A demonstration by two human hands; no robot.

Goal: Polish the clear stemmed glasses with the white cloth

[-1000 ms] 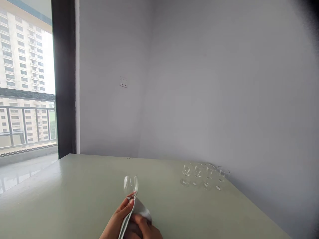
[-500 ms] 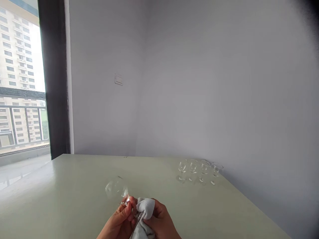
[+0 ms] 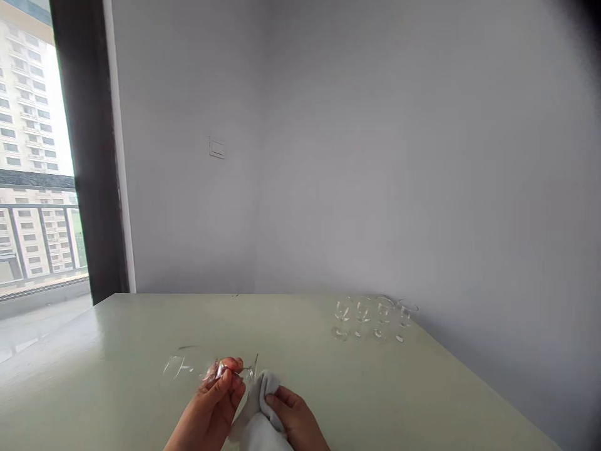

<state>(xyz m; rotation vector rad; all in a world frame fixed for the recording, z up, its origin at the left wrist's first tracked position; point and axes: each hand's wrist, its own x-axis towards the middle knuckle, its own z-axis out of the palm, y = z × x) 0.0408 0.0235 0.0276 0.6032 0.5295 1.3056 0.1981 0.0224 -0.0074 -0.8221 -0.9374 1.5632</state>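
The person's left hand (image 3: 212,401) grasps a clear stemmed glass (image 3: 188,369) sideways above the pale green tabletop (image 3: 404,394), foot toward a grey-white fabric cloth (image 3: 263,432); the right hand (image 3: 298,413) pinches that cloth; four clear stemmed glasses (image 3: 383,311) stand beyond, rightward.

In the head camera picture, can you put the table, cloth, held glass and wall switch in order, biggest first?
1. Table
2. Cloth and held glass: unsure which looks bigger, as the left fingers cover part of the glass
3. Wall switch

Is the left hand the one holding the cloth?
No, the right hand pinches the grey cloth, while the left hand holds a stemmed glass.
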